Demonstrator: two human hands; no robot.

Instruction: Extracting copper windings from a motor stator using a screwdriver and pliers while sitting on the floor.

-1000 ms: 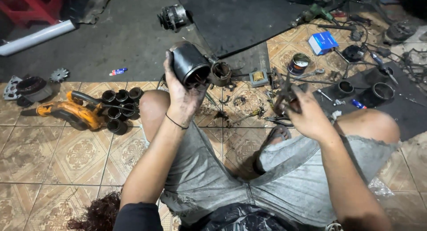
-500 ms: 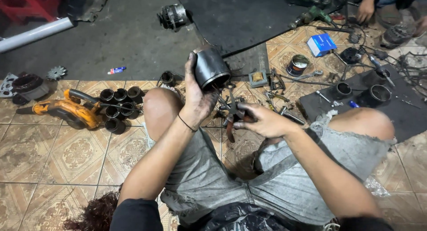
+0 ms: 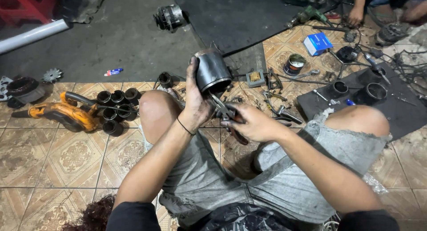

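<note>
Since half a second ago the right hand [image 3: 251, 123] has closed in from the side, and its pliers [image 3: 229, 116] now meet the lower end of the cylinder [image 3: 212, 71] instead of standing off beside it. The left hand [image 3: 195, 99] has barely shifted and keeps the cylinder raised above the left knee, in front of the person's lap.

The cylinder is a dark metal housing. Its long axis runs steeply, tilted a little: the upper end leans away towards the black mat [image 3: 249, 15], the lower end points down into the left palm. The left grip is wrapped around its lower side, fingers up along the wall. The right grip is closed on the pliers' handles; the pliers point up and left, tips at the cylinder's bottom rim.

An orange tool [image 3: 66, 115] lies on the tiled floor [image 3: 66, 164] to the left, beside a cluster of small black rings [image 3: 116, 107].
</note>
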